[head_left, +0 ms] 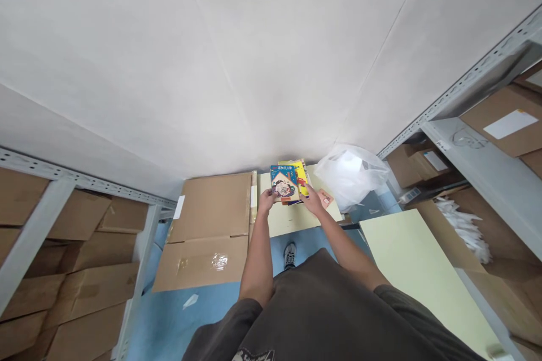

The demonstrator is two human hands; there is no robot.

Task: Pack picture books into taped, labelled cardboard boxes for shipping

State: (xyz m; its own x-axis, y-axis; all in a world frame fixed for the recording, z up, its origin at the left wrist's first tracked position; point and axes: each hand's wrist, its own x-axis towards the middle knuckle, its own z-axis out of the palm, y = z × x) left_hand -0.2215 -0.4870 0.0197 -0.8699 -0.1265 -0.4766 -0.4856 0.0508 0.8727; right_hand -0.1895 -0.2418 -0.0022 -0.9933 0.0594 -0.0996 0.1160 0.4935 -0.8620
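A blue book (278,171) with a pale picture panel on its cover is between my two hands. My left hand (267,201) pinches its lower left corner, thumb on the cover. On the other side, my right hand (311,200) closes at the book's lower right edge. Behind and to the right, a yellow book (301,171) shows partly, with other colourful covers under it; how many is hidden. A small pink booklet or card (326,198) lies right of my right hand on the pale yellow table (279,221).
A flattened cardboard box (212,206) lies to the left. A white plastic bag (349,177) stands at the table's right end. Shelves with brown cartons (95,287) flank both sides. Another pale yellow surface (423,271) is at right, beside an open carton with white packing (463,231).
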